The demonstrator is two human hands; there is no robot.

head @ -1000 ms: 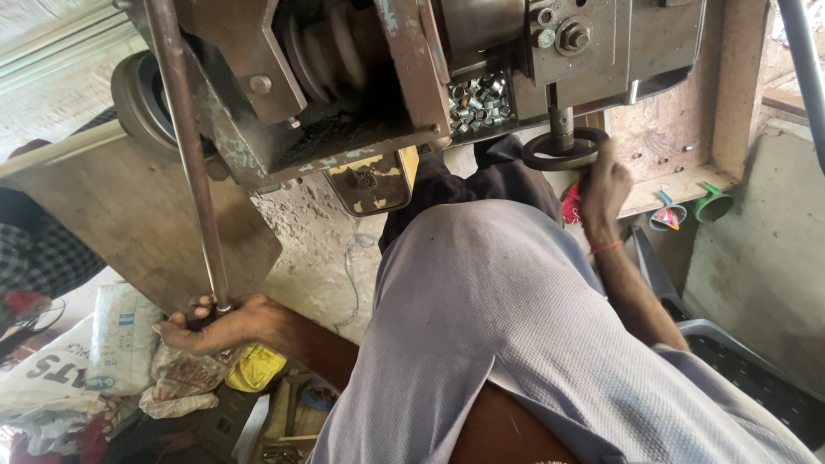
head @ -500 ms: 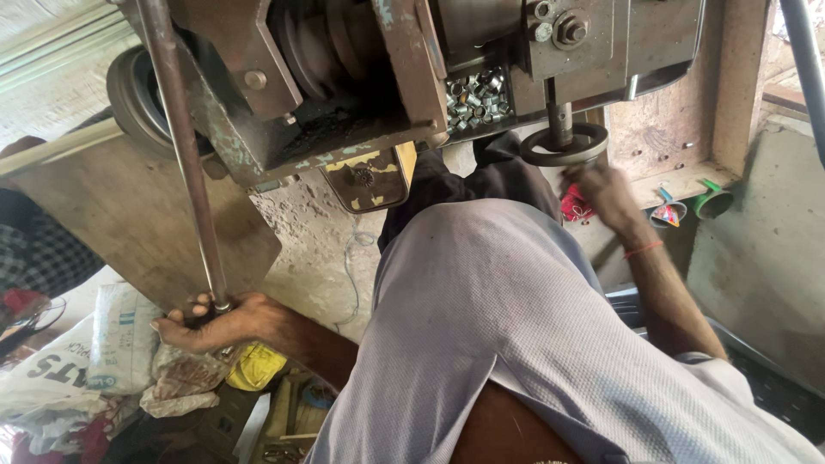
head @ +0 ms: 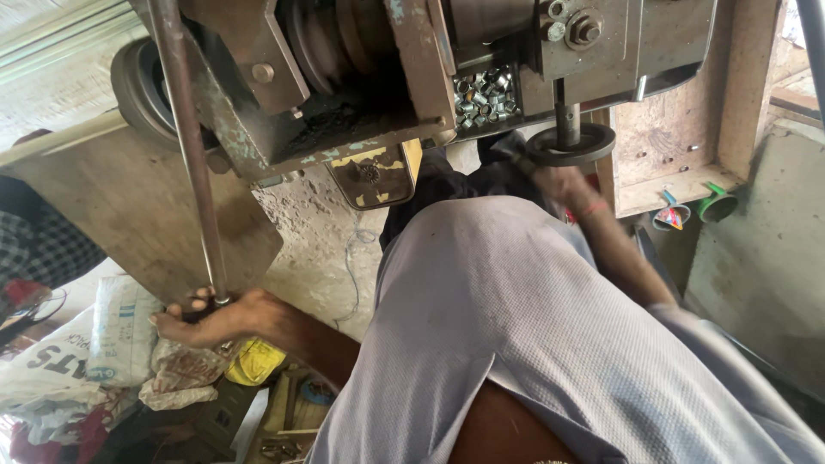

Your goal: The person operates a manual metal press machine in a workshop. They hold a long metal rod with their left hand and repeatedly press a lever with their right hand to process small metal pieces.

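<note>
My left hand [head: 219, 316] is shut around the bottom end of a long metal lever rod [head: 191, 155], which rises to a heavy worn machine [head: 344, 86]. At the upper right, my right hand [head: 563, 182] is blurred just under a black ring [head: 571, 144] on the machine's vertical spindle; I cannot make out whether it holds anything. A small tray of metal nuts [head: 483, 93] sits in the machine just left of the spindle. My grey-clad knee [head: 516, 326] fills the middle of the view.
Printed sacks [head: 120, 331] and a yellow cloth [head: 253, 361] lie at the lower left, with tools [head: 292, 404] on the floor beside them. A wooden shelf [head: 679, 185] stands at the right, with a green funnel [head: 718, 206] next to it.
My right hand has moved left, from beside the black ring to just beneath it. My left hand stays gripped on the lever rod in the same place.
</note>
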